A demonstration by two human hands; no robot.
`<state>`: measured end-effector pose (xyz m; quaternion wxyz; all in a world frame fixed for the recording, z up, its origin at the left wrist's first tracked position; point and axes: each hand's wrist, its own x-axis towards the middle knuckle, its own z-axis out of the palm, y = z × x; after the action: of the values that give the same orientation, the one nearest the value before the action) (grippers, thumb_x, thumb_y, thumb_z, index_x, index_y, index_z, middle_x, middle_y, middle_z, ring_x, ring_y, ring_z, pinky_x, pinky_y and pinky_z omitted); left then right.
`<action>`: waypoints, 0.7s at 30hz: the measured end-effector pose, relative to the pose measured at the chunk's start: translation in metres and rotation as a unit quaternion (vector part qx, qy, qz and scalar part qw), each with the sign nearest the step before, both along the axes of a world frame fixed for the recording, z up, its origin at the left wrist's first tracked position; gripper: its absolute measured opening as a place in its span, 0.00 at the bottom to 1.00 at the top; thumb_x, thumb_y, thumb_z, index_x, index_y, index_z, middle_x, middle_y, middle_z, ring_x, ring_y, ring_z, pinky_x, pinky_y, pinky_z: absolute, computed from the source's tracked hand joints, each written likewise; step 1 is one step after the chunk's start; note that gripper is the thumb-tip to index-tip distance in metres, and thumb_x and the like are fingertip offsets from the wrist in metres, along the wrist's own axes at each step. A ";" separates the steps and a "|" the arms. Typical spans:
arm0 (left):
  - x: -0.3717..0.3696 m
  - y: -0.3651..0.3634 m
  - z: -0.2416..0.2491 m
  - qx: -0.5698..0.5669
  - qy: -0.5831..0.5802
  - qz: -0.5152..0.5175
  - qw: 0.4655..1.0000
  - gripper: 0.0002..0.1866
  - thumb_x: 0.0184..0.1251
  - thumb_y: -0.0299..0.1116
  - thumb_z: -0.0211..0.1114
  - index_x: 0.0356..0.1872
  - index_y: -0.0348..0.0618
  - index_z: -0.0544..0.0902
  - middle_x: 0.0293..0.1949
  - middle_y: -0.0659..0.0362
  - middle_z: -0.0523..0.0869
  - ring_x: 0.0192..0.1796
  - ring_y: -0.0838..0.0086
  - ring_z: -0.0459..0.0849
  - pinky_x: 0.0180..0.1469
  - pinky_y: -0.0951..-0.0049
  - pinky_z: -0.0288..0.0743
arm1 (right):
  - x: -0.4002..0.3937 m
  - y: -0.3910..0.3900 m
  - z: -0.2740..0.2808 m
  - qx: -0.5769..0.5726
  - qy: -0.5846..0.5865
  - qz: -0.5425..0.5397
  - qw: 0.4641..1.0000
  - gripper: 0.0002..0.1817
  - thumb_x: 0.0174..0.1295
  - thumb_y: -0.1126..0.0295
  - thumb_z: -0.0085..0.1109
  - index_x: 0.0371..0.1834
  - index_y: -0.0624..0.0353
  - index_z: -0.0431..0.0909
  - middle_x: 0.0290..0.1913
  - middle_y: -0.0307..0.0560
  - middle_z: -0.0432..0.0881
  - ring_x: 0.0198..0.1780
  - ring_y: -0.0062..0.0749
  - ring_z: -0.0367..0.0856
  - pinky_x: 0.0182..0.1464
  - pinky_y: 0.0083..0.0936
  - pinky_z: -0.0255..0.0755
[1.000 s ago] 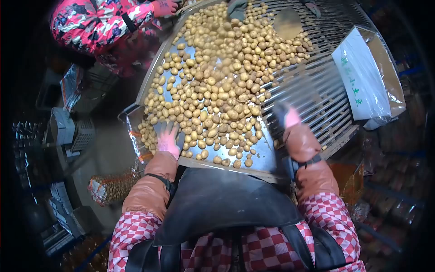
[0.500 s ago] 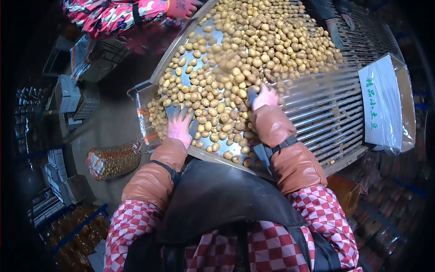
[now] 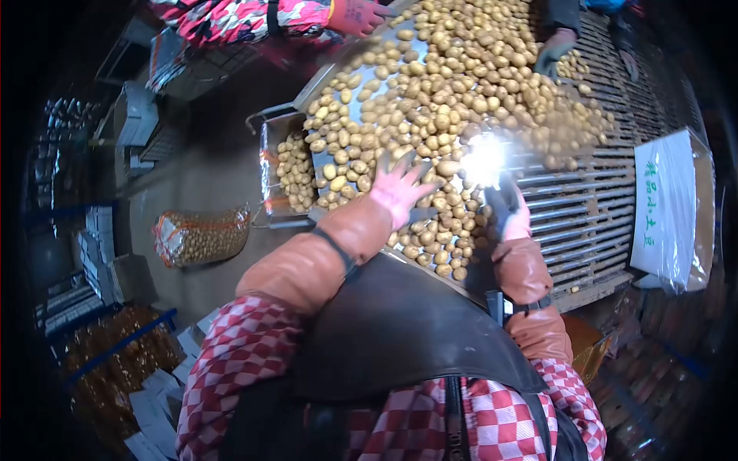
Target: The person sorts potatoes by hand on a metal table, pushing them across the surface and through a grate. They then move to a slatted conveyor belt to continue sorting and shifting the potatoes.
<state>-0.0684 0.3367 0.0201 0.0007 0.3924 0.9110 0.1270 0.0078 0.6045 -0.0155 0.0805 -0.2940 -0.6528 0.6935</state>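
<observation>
Many potatoes [image 3: 453, 92] lie heaped on a sloping metal table. My left hand [image 3: 400, 190], in a glove with dark fingertips, rests with spread fingers on the potatoes near the table's front edge. To its right, my right hand [image 3: 510, 211] is at the border between the potatoes and the metal bars [image 3: 576, 215]. A bright glare beside it partly covers its fingers, and whether it holds anything is hidden. At the table's left end, potatoes fill an open bag [image 3: 265, 173] at the chute.
Another person's gloved hand [image 3: 360, 15] is at the table's far left edge. A second person's gloved hand [image 3: 555, 52] touches the potatoes at the back. A white carton [image 3: 665, 207] stands at the right. A full net bag [image 3: 201, 237] lies on the floor at left.
My left hand has moved right across the potatoes, away from the chute. My right hand has shifted right, beside the bars. The view has shifted, and a bright glare has appeared.
</observation>
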 end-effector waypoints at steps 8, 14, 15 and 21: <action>-0.049 -0.090 -0.009 -0.111 -0.061 0.190 0.973 0.27 0.68 0.64 0.60 0.63 0.68 0.82 0.72 0.62 0.76 0.80 0.55 0.60 0.78 0.38 0.48 | 0.056 0.063 0.042 0.287 -0.260 0.176 0.905 0.42 0.62 0.67 0.74 0.80 0.54 0.64 0.62 0.56 0.84 0.60 0.38 0.83 0.63 0.33 0.75; -0.039 -0.117 -0.015 -0.108 -0.068 0.468 0.875 0.25 0.64 0.35 0.66 0.64 0.63 0.81 0.72 0.54 0.74 0.78 0.54 0.64 0.76 0.35 0.53 | 0.084 0.026 0.050 0.375 -0.329 0.346 0.795 0.59 0.55 0.55 0.80 0.85 0.46 0.47 0.68 0.70 0.74 0.68 0.62 0.76 0.70 0.46 0.71; -0.027 -0.107 -0.016 -0.072 -0.053 0.417 0.904 0.27 0.58 0.30 0.67 0.62 0.61 0.82 0.70 0.53 0.75 0.76 0.53 0.67 0.74 0.38 0.58 | 0.076 0.023 0.030 0.335 -0.283 0.357 0.825 0.60 0.55 0.56 0.79 0.85 0.46 0.46 0.70 0.71 0.71 0.69 0.63 0.75 0.70 0.46 0.70; 0.045 -0.016 0.007 0.006 -0.104 -0.081 0.991 0.30 0.58 0.58 0.72 0.61 0.62 0.82 0.72 0.54 0.71 0.77 0.51 0.64 0.77 0.33 0.50 | -0.026 -0.070 0.033 0.266 -0.343 0.346 0.832 0.43 0.70 0.65 0.64 0.85 0.47 0.51 0.67 0.68 0.77 0.68 0.57 0.77 0.72 0.41 0.67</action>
<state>-0.0238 0.3208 0.0270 0.1039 0.4495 0.8704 0.1718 -0.0178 0.5342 0.0179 -0.3187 -0.2349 -0.8570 0.3298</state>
